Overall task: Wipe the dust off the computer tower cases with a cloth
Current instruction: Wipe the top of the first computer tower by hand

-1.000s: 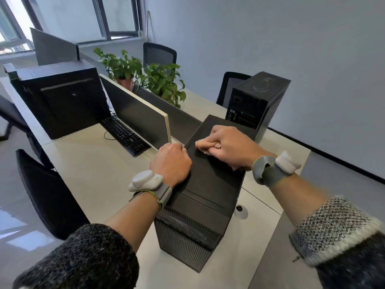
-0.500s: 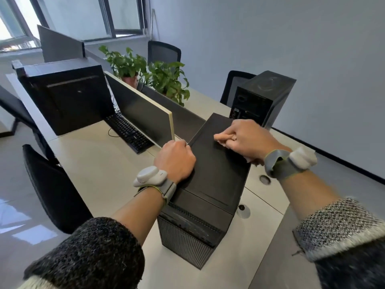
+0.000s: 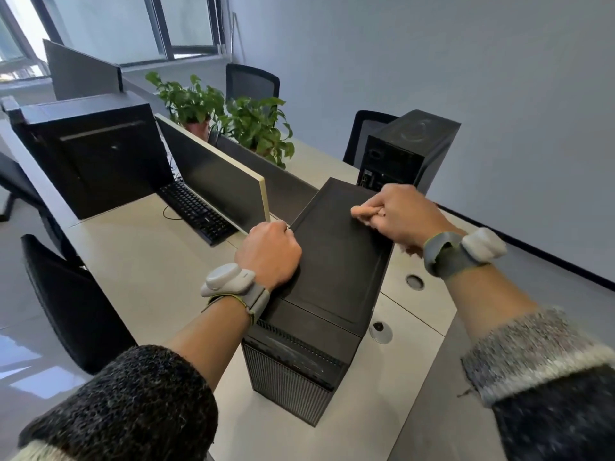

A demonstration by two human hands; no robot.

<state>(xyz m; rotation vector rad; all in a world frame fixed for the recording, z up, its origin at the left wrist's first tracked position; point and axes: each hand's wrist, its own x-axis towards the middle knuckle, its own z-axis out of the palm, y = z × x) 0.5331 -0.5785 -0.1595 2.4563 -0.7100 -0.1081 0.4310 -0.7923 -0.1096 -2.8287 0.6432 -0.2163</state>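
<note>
A black tower case (image 3: 332,261) stands upright on the desk (image 3: 149,261) in front of me. My left hand (image 3: 269,251) grips the left edge of its top panel, fingers curled over the side. My right hand (image 3: 399,214) rests as a fist on the top near the far right edge, thumb pointing left. It holds the cloth (image 3: 410,250), of which only a small pale bit shows under the heel of the hand. A second black tower (image 3: 409,151) stands at the back right, and a third (image 3: 93,154) at the left.
A monitor (image 3: 213,174) and a keyboard (image 3: 196,207) sit left of the near tower. Potted plants (image 3: 253,128) stand behind the divider. Black chairs (image 3: 73,304) line the left side. Two round cable holes (image 3: 415,281) lie in the desk beside the tower's right side.
My right hand has slid across the top panel from its middle toward the far right edge. My left hand has kept its grip on the left edge.
</note>
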